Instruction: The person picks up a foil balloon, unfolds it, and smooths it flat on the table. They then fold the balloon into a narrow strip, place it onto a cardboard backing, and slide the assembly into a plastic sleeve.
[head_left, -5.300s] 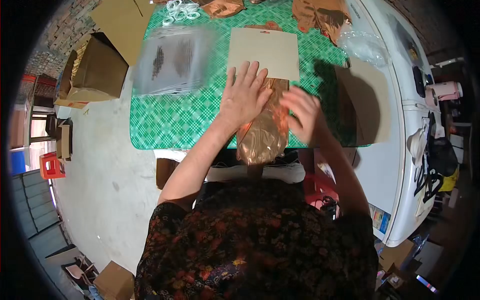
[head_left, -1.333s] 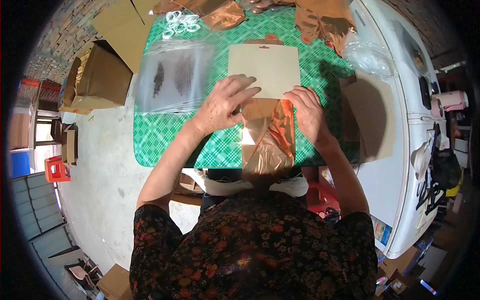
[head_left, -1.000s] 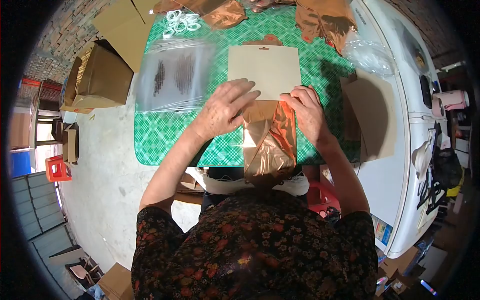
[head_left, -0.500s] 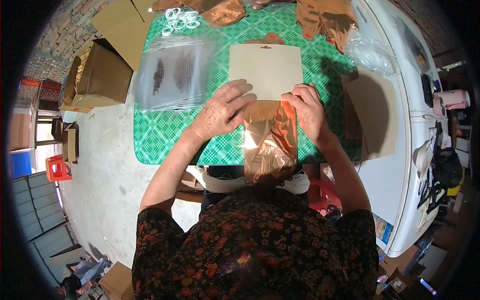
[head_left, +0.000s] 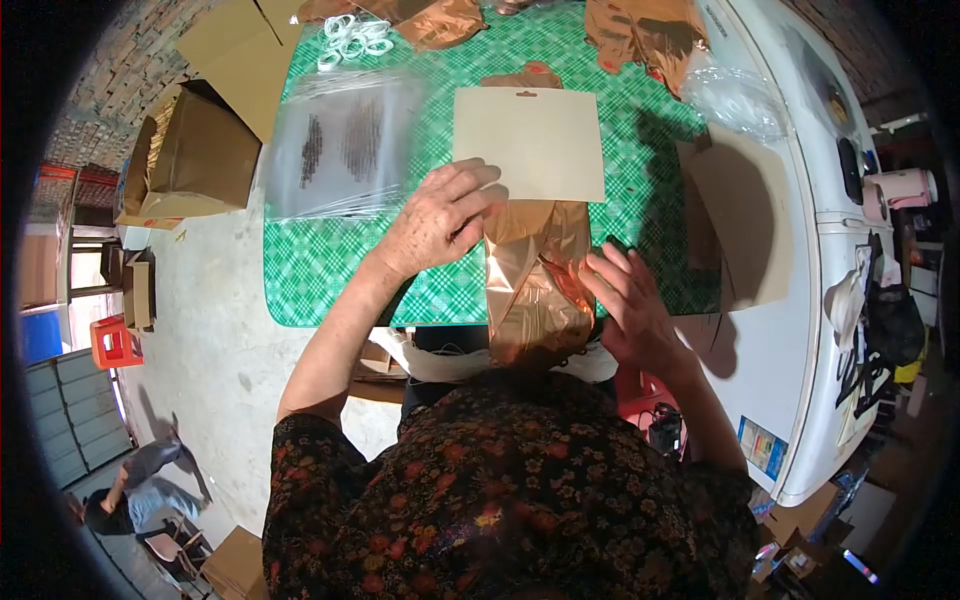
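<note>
A cream card with a small hanging slot at its top lies flat on the table. Copper-coloured foil, wrinkled and shiny, comes out from below its lower edge and hangs over the table's front edge. Another bit of the foil shows above the card's top. My left hand grips the card's lower left corner, fingers bent together over it and the thumb tucked lower. To the right of the hanging foil, my right hand is open, fingers apart, its fingertips close to the foil's edge.
A stack of clear plastic sleeves lies left on the green checked tablecloth. White ribbon rolls and more copper foil are at the back. Clear plastic sits by the white fridge. A person is at lower left.
My right hand has let go of the card's lower right corner and moved down towards me beside the foil. My left hand stays at its corner. The person at lower left shows more fully.
</note>
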